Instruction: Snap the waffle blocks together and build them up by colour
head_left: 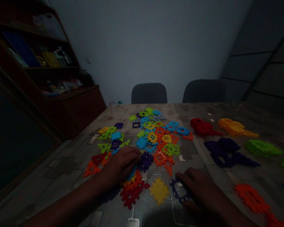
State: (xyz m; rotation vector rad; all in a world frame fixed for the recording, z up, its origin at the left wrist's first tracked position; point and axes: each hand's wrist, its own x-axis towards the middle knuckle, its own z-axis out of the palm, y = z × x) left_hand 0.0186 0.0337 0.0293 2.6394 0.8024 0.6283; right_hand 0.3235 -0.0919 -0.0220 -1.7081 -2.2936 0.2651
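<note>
Low over the near left of a pile of interlocking plastic tiles is my left hand [124, 160], fingers bent together. Its fingertips meet the left edge of a purple notched tile [146, 161]; the grip itself is partly hidden. My right hand [200, 189] has its fingers and thumb around a purple open-frame tile [178, 196] on the tablecloth. Between the hands lies a yellow notched tile [159, 191]. Red tiles [132, 194] rest just below my left hand, and orange tiles [160, 158] lie beyond the gap between the hands.
Sorted heaps stand on the right: red [202, 127], yellow-orange [235, 127], purple [223, 152] and green [262, 148]. An orange tile [252, 198] lies near the right front. Two dark chairs [149, 93] stand behind the table [71, 157]. A wooden shelf unit [80, 105] is at left.
</note>
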